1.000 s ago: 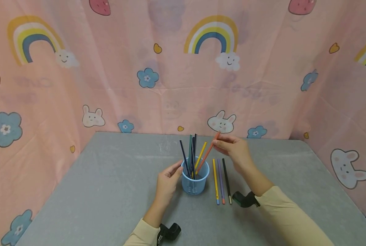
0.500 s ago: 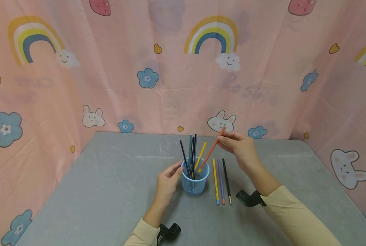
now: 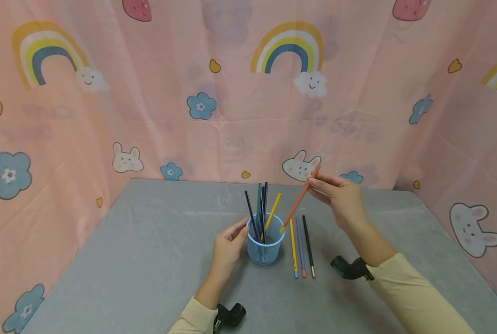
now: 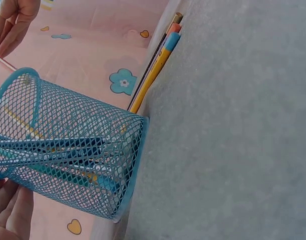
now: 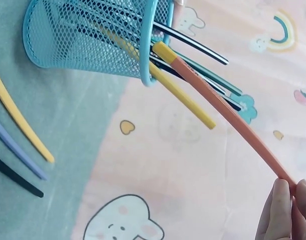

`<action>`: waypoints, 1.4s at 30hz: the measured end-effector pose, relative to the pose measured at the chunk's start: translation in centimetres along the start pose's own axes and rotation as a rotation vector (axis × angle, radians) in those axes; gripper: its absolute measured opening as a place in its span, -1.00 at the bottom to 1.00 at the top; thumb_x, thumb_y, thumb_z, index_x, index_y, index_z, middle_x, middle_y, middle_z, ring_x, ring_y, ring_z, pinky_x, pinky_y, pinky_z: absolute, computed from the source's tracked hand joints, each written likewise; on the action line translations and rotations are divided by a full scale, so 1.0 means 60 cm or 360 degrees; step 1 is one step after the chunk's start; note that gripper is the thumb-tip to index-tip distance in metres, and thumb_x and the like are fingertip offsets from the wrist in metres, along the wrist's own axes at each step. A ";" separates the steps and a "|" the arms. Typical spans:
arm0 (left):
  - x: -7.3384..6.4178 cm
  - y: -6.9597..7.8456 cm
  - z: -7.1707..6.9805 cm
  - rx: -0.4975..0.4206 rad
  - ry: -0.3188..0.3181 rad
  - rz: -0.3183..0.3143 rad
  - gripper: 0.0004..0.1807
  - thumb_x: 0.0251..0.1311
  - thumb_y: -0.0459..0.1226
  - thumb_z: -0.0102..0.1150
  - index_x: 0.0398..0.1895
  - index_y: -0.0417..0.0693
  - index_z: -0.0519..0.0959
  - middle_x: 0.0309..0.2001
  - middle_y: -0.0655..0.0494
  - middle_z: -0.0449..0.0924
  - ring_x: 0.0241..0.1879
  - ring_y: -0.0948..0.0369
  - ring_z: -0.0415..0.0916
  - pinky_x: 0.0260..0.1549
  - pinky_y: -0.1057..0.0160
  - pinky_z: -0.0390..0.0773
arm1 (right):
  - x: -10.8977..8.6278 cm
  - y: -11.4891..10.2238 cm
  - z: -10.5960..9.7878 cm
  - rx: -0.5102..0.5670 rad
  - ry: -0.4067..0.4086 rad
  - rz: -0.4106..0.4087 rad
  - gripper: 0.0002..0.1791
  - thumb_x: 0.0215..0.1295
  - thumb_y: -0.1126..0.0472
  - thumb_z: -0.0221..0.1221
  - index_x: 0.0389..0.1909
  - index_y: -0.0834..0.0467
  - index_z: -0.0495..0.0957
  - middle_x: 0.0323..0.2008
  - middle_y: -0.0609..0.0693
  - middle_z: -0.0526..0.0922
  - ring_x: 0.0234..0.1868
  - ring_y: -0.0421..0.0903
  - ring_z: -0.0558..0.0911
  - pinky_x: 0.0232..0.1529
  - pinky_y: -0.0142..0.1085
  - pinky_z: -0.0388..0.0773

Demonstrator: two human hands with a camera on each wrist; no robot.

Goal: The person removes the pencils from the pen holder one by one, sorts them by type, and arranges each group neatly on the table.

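My right hand pinches an orange pencil near its upper end, with thumb and fingertips. The pencil slants down to the left, and its yellow lower end is right at the rim of a blue mesh pencil cup. Standing in the cup are several dark pencils, a green pencil and a yellow pencil. At the cup's left side, the fingers of my left hand lie fairly straight against the wall near the rim. The left wrist view shows those fingertips beside the mesh.
Right of the cup, a yellow pencil, a purple pencil and a black pencil lie side by side on the grey table. A pink patterned curtain hangs behind the table and at both sides.
My right hand has drawn the orange pencil up and to the right, from inside the cup to its rim. My left hand and the cup have stayed in place.
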State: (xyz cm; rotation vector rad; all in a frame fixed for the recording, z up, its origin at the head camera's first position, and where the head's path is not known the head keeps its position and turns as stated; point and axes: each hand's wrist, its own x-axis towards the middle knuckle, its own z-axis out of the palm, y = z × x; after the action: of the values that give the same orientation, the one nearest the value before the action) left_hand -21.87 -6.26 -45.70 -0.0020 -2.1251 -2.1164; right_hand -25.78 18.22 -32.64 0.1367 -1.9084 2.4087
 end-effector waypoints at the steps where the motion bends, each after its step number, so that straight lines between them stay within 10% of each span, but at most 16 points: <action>1: 0.000 0.000 0.000 0.0001 0.0002 0.0000 -0.65 0.38 -0.27 0.16 0.15 -0.24 0.60 0.17 -0.11 0.63 0.22 0.04 0.56 0.18 0.21 0.58 | 0.000 -0.001 -0.003 0.0017 -0.0005 -0.0010 -0.81 0.26 0.34 0.29 -0.33 -0.04 0.77 -0.33 -0.15 0.79 -0.25 -0.27 0.77 -0.11 -0.39 0.68; 36: -0.002 0.002 0.002 -0.0015 0.0041 0.0023 -0.66 0.37 -0.29 0.17 0.14 -0.26 0.60 0.15 -0.14 0.64 0.19 0.02 0.58 0.12 0.29 0.61 | -0.001 0.019 -0.084 -0.0340 0.0114 0.0106 -0.86 0.30 0.28 0.28 -0.23 -0.05 0.70 -0.36 -0.32 0.75 -0.31 -0.38 0.74 -0.24 -0.45 0.70; 42: -0.002 0.002 0.002 -0.0031 0.0037 0.0015 -0.66 0.37 -0.29 0.17 0.14 -0.27 0.60 0.15 -0.15 0.63 0.19 0.02 0.58 0.11 0.32 0.60 | 0.003 0.029 -0.094 -0.0455 0.0095 0.0181 -0.68 0.32 0.27 0.27 0.07 0.23 0.63 -0.39 -0.36 0.74 -0.32 -0.39 0.74 -0.22 -0.46 0.70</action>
State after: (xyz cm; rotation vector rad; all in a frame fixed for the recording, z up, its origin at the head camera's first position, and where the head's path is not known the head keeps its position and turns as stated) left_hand -21.75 -6.14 -45.59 0.0099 -2.0873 -2.1215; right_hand -26.33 23.34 -35.59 -0.0596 -2.2607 2.1442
